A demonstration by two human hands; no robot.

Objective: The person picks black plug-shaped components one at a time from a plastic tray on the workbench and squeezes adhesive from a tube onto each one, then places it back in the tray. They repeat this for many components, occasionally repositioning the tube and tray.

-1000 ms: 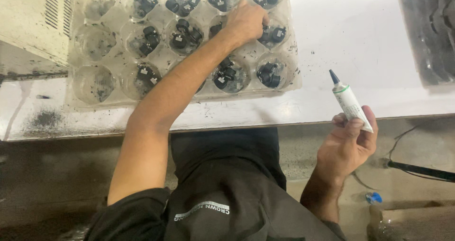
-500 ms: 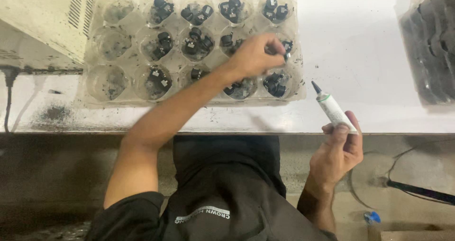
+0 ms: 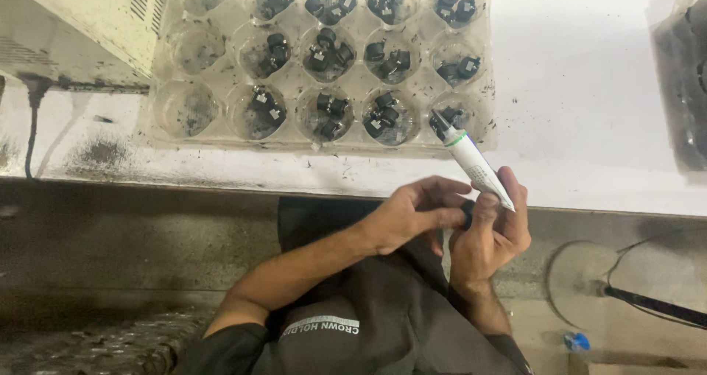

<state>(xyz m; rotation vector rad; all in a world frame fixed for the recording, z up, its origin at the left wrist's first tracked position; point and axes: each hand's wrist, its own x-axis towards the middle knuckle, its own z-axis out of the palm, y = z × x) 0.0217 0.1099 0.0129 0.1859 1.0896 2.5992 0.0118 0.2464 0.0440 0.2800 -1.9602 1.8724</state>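
A clear plastic tray (image 3: 166, 128) with round cups lies on the white bench top; most cups hold small black parts (image 3: 328, 51), while the leftmost cups look empty. My right hand (image 3: 493, 235) grips a white tube (image 3: 475, 167) with a green ring and a dark nozzle that points up toward the tray's near right corner. My left hand (image 3: 412, 216) is below the bench edge, right against my right hand. Its fingertips pinch a small black part (image 3: 466, 213) that touches my right thumb.
A beige box with vent slots (image 3: 96, 21) stands at the top left, with a black cable (image 3: 31, 124) hanging beside it. A dark tray (image 3: 681, 88) lies at the right edge. Below right are a round disc (image 3: 578, 279), a black cable (image 3: 655, 305) and a blue cap (image 3: 578, 340).
My left hand has left the tray and come down to my right hand with a small black part. My right hand and the tube shifted left toward it.
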